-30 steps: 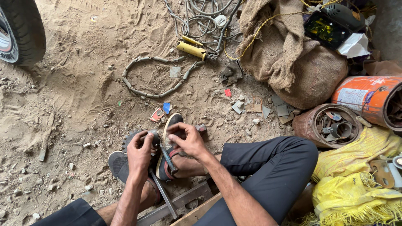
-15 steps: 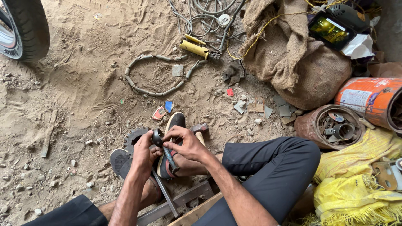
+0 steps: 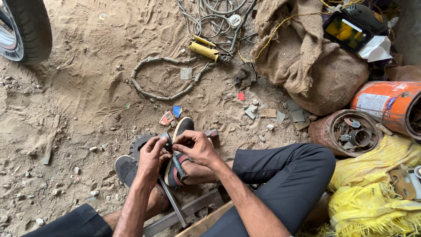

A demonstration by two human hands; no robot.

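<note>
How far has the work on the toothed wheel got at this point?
Done: nothing shows as finished. In hand: the left hand and right hand pinch a small dark part over the toothed wheel, which lies on the sand by the sandals. Left: I cannot tell; a metal bar lies under the hands.

Both hands, left (image 3: 151, 153) and right (image 3: 198, 147), meet fingertip to fingertip, fingers curled.

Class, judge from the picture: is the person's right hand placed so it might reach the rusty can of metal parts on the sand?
Probably yes: the right hand is busy at the sprocket, but the rusty can lies open on that side, beyond the bent knee.
</note>
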